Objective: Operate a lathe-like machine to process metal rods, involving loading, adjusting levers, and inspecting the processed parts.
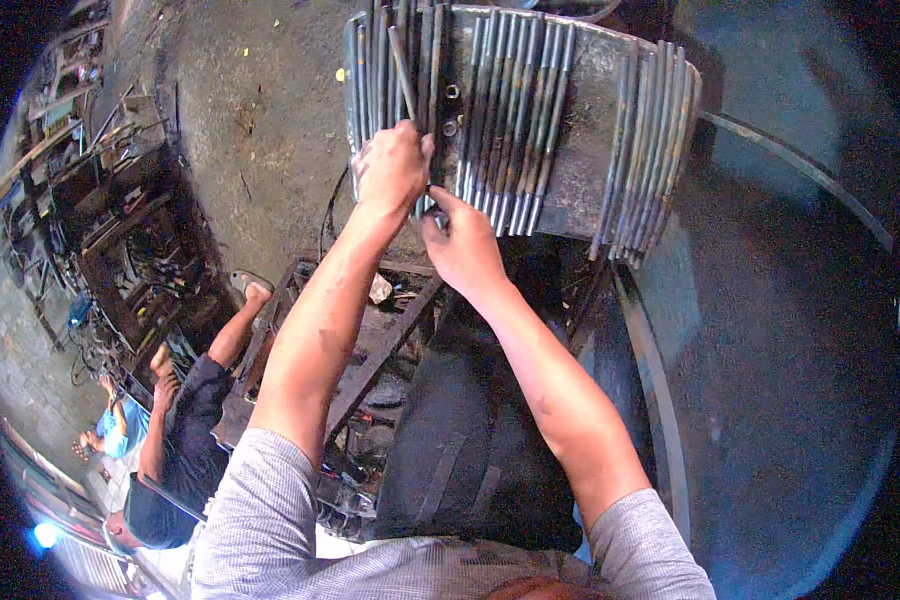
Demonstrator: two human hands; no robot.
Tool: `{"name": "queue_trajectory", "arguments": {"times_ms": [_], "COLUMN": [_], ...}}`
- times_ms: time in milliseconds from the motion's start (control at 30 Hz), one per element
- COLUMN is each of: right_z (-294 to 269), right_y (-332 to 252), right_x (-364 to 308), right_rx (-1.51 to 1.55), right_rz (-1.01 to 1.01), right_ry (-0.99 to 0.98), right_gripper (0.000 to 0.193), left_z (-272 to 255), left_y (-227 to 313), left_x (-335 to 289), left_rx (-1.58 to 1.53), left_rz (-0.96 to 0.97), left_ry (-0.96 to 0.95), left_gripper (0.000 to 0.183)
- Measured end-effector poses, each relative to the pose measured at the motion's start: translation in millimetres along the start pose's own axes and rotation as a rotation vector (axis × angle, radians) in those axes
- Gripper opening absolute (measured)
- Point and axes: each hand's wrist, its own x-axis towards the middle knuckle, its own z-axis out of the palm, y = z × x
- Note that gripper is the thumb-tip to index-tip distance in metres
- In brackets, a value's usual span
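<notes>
Held rod [403, 75] at 11–12 o'clock is looking like smooth grey metal, faint sheen. Middle rods [515, 120], 12–1 o'clock, also metal: ends are shining brighter, shafts are going dull with brown, rust-like staining. Right-hand rods [645, 150], 2 o'clock, are showing more brown blotching, mostly matt. Desk [595, 130] under them is looking worn, scuffed and grimy; base material unclear. Small ring [453, 91] at 12 is glinting like metal. Floor [220, 110], 10 o'clock, is reading matt, rough, dirt-stained. Shirt [260, 500], 7–8 o'clock, is showing matt grey fine-patterned cloth.
</notes>
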Motion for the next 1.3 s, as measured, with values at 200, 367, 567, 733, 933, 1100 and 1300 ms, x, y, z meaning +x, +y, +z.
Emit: {"name": "queue_trajectory", "arguments": {"times_ms": [200, 367, 567, 733, 933, 1100, 1300], "right_z": [-31, -38, -90, -139, -158, -167, -167], "right_y": [22, 31, 45, 45, 60, 71, 57], "right_x": [-15, -7, 12, 19, 21, 35, 40], "right_rx": [0.099, 0.167, 0.154, -0.465, -0.836, -0.891, -0.909], "right_rz": [0.126, 0.006, -0.036, -0.036, 0.149, 0.211, 0.237], "right_ry": [0.147, 0.282, 0.456, 0.555, 0.390, 0.351, 0.323], "right_gripper": [0.026, 0.021, 0.015, 0.021, 0.024, 0.027, 0.028], "left_z": [5, -1, 5, 7, 13, 10, 7], "left_y": [7, 12, 6, 6, 9, 2, 48], "left_x": [4, 7, 2, 4, 3, -1, -19], "left_rx": [-0.028, 0.045, 0.024, 0.038, 0.020, -0.003, -0.386], "left_rz": [-0.028, -0.079, -0.105, -0.141, -0.163, -0.062, 0.048], "left_ry": [-0.034, -0.092, -0.013, 0.014, 0.134, 0.110, 0.085], "left_gripper": [0.032, 0.033, 0.032, 0.037, 0.043, 0.041, 0.033]}}
